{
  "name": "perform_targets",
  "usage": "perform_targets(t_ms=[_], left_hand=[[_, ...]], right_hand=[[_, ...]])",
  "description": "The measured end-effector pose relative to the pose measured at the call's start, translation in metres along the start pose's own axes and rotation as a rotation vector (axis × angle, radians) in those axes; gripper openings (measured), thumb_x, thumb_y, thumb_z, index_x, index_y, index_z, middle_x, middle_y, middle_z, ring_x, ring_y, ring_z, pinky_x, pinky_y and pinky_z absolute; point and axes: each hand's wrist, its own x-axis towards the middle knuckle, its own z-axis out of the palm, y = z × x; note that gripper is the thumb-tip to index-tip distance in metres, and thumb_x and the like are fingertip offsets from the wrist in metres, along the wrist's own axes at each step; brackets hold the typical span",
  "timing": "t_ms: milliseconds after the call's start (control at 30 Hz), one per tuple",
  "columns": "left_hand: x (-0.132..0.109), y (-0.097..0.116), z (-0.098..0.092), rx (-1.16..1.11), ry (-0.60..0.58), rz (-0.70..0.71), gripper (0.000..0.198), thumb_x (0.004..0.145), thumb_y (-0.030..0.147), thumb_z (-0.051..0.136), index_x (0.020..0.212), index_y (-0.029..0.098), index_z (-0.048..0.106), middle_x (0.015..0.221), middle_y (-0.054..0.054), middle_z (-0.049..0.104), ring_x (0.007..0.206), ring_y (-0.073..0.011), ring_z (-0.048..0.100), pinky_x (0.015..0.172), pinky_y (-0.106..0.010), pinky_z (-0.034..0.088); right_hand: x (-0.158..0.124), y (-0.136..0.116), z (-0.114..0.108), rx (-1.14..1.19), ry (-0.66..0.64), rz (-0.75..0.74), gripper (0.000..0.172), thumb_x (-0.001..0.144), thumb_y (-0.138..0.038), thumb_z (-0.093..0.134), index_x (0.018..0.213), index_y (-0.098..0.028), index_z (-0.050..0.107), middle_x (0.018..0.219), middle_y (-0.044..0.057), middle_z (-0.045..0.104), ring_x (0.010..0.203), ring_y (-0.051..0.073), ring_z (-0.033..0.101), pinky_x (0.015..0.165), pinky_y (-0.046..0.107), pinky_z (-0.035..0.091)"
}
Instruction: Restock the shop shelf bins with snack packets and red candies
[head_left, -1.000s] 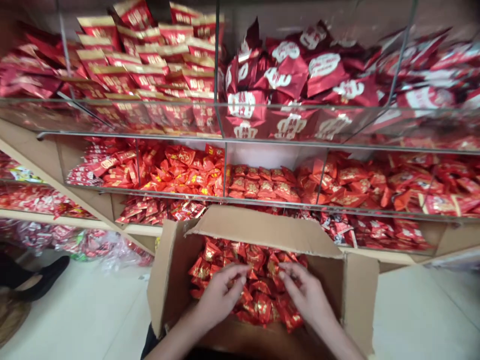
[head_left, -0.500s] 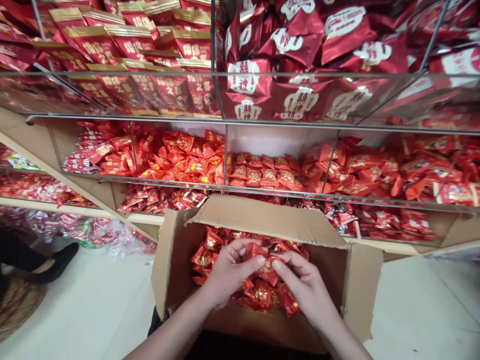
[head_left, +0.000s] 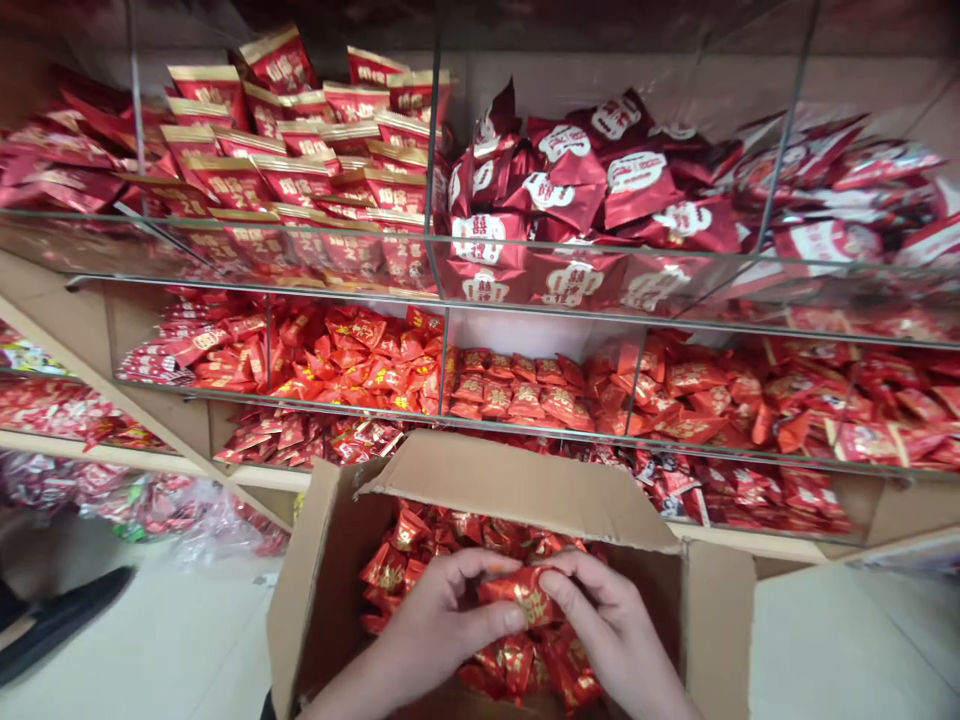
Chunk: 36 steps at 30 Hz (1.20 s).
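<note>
Over an open cardboard box (head_left: pixel 525 490), my left hand (head_left: pixel 450 610) and my right hand (head_left: pixel 600 620) hold one small red packet (head_left: pixel 525 595) with gold print between them. The left thumb and fingers pinch its left side, while the right thumb and fingers grip its right end. Many similar red packets (head_left: pixel 390 570) lie in the box beneath and around both hands. The undersides of the fingers are partly hidden.
Glass-fronted shelves stand behind the box, with small red packets (head_left: pixel 525 385) on the middle level and larger packets (head_left: pixel 637 175) above. Plastic bags (head_left: pixel 217 520) lie at the lower left. A person's shoe (head_left: pixel 71 620) is on the floor at the left.
The view has tilted upward, so shelves, box and hands appear lower and more of the upper shelf shows. The packet has turned slightly between both hands.
</note>
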Motion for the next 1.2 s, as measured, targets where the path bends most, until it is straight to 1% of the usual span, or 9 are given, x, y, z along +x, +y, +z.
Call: perform_targets(t_ms=[167, 367, 500, 667, 767, 833, 1000, 1133, 1200], left_hand=[[0.005, 0.012, 0.011, -0.085, 0.097, 0.051, 0.024, 0.060, 0.028, 0.072, 0.080, 0.017, 0.066, 0.076, -0.002, 0.067, 0.067, -0.0115, 0.058, 0.067, -0.023, 0.046], [0.014, 0.021, 0.022, -0.250, -0.020, -0.025, 0.026, 0.059, 0.023, 0.073, 0.084, 0.017, 0.066, 0.086, -0.002, 0.066, 0.073, -0.0099, 0.058, 0.069, -0.021, 0.046], [0.016, 0.020, 0.029, -0.385, 0.010, -0.051, 0.024, 0.059, 0.022, 0.073, 0.080, 0.015, 0.064, 0.078, -0.002, 0.065, 0.069, -0.0110, 0.059, 0.069, -0.025, 0.047], [0.019, 0.018, 0.033, -0.349, 0.069, -0.074, 0.024, 0.057, 0.025, 0.075, 0.070, 0.015, 0.058, 0.067, 0.002, 0.060, 0.061, -0.0078, 0.055, 0.061, -0.022, 0.046], [0.023, 0.020, 0.034, -0.370, 0.108, -0.024, 0.025, 0.059, 0.025, 0.074, 0.065, 0.015, 0.051, 0.064, 0.004, 0.058, 0.060, -0.0061, 0.053, 0.061, -0.019, 0.044], [0.026, 0.023, 0.035, -0.350, 0.057, -0.030, 0.028, 0.061, 0.027, 0.072, 0.062, 0.015, 0.046, 0.064, 0.003, 0.058, 0.059, -0.0061, 0.052, 0.061, -0.020, 0.044], [0.037, 0.048, 0.033, 0.158, -0.148, 0.034, 0.031, 0.073, 0.043, 0.056, 0.064, 0.015, 0.048, 0.062, 0.002, 0.055, 0.059, -0.0091, 0.053, 0.061, -0.025, 0.046], [0.083, 0.088, 0.026, 1.026, -0.054, 0.590, 0.038, 0.085, 0.040, 0.035, 0.066, 0.015, 0.057, 0.073, -0.005, 0.061, 0.076, -0.0168, 0.057, 0.077, -0.034, 0.044], [0.120, 0.105, 0.025, 1.273, -0.082, 0.817, 0.030, 0.086, 0.029, 0.033, 0.089, 0.016, 0.060, 0.100, -0.008, 0.061, 0.098, -0.0186, 0.053, 0.090, -0.034, 0.037]], right_hand=[[0.004, -0.007, -0.004, 0.162, 0.080, 0.055, 0.016, 0.074, -0.035, 0.058, 0.078, -0.019, 0.059, 0.072, 0.000, 0.060, 0.066, 0.013, 0.053, 0.062, 0.023, 0.043], [0.014, -0.014, -0.010, 0.310, 0.160, 0.102, 0.024, 0.072, -0.037, 0.062, 0.062, -0.016, 0.057, 0.058, -0.001, 0.056, 0.055, 0.009, 0.048, 0.054, 0.021, 0.039], [0.016, -0.010, -0.007, 0.443, 0.246, 0.058, 0.019, 0.073, -0.036, 0.060, 0.081, -0.019, 0.057, 0.065, -0.002, 0.057, 0.057, 0.010, 0.050, 0.056, 0.022, 0.043], [0.009, -0.001, -0.006, 0.130, 0.318, -0.048, 0.016, 0.075, -0.032, 0.059, 0.083, -0.019, 0.056, 0.072, 0.001, 0.060, 0.062, 0.012, 0.055, 0.057, 0.024, 0.046], [0.003, -0.003, -0.010, -0.288, 0.382, -0.315, 0.036, 0.072, -0.031, 0.062, 0.106, -0.022, 0.052, 0.102, 0.009, 0.058, 0.085, 0.019, 0.057, 0.070, 0.032, 0.049], [0.000, -0.007, -0.014, -0.596, 0.309, -0.529, 0.044, 0.070, -0.027, 0.064, 0.112, -0.022, 0.050, 0.113, 0.011, 0.054, 0.097, 0.022, 0.054, 0.078, 0.035, 0.048], [0.005, -0.010, -0.035, -0.898, 0.239, -0.791, 0.036, 0.079, -0.011, 0.048, 0.114, -0.017, 0.046, 0.103, 0.011, 0.059, 0.095, 0.020, 0.055, 0.076, 0.034, 0.048], [0.029, -0.020, -0.063, -1.048, 0.375, -0.810, 0.024, 0.079, -0.016, 0.049, 0.103, -0.014, 0.049, 0.098, 0.012, 0.060, 0.089, 0.021, 0.055, 0.073, 0.035, 0.045], [0.050, -0.035, -0.073, -1.230, 0.403, -0.763, 0.017, 0.079, -0.019, 0.050, 0.095, -0.013, 0.051, 0.096, 0.012, 0.061, 0.084, 0.022, 0.054, 0.071, 0.035, 0.041]])
